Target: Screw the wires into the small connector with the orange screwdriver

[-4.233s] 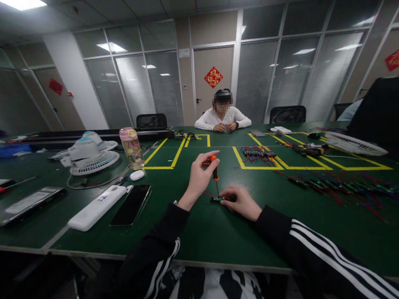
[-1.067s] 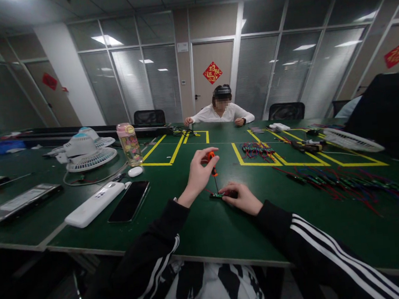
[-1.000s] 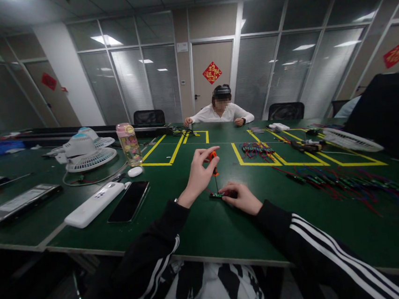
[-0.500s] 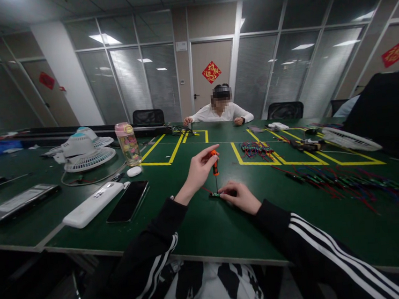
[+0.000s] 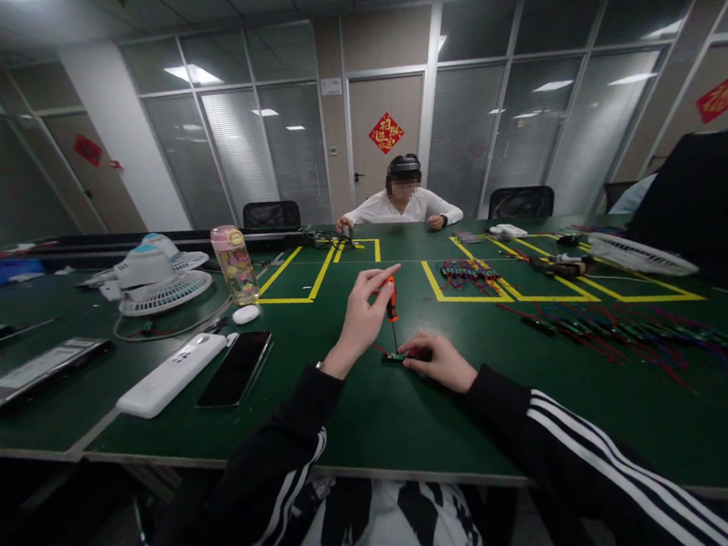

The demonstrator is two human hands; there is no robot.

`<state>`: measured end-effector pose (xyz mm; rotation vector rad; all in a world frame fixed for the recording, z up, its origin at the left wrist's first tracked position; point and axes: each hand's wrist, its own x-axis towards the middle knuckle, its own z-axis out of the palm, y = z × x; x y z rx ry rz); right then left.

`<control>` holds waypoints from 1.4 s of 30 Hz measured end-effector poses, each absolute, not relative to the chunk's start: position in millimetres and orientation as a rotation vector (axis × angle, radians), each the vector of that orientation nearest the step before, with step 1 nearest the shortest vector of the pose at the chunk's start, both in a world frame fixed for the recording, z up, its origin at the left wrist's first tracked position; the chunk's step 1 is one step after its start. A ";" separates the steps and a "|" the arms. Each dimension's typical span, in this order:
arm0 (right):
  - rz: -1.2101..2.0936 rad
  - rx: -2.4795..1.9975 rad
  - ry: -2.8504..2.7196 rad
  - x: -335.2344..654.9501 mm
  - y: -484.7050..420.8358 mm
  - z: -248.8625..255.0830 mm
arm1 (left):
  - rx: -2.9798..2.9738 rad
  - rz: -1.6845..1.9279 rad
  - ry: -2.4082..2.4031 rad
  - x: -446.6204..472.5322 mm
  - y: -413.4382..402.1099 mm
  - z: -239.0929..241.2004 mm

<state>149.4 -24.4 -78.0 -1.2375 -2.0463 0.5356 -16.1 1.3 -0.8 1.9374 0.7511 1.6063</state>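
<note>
My left hand (image 5: 365, 311) is closed around the handle of an orange and black screwdriver (image 5: 392, 309), with its index finger stretched over the top. The screwdriver stands nearly upright, its thin shaft reaching down to a small green circuit board (image 5: 393, 358) on the table. Whether the tip sits in a screw is too small to tell. My right hand (image 5: 442, 362) grips the board's right end between thumb and fingers, resting on the table. A red wire leaves the board on its left side.
Left of my hands lie a black phone (image 5: 235, 369), a white power bank (image 5: 171, 376) and a bottle (image 5: 234, 264). Several wired boards (image 5: 627, 329) spread to the right, and more boards (image 5: 467, 276) lie inside yellow tape. Across the green table (image 5: 353, 428) sits a person (image 5: 397, 210).
My left hand has turned slightly around the screwdriver handle. The board and my right hand stay in nearly the same place.
</note>
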 end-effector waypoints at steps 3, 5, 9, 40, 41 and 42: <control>0.528 -1.237 -2.050 149.2 -24.7 -77.3 | 1.847 1.477 0.649 -16.2 1.7 0.7; 0.521 -1.242 -2.054 149.1 -24.9 -77.0 | 1.860 1.564 0.728 -16.6 1.4 1.6; 0.526 -1.234 -2.053 149.1 -24.9 -76.8 | 1.911 1.586 0.735 -18.5 1.3 3.1; 0.531 -1.224 -2.037 148.8 -22.8 -81.2 | 1.871 1.487 0.669 -22.3 5.8 3.5; 0.528 -1.224 -2.036 148.8 -22.8 -81.1 | 1.833 1.442 0.618 -22.3 6.1 3.4; 0.525 -1.225 -2.037 148.9 -22.8 -81.0 | 1.801 1.421 0.595 -22.1 6.3 3.1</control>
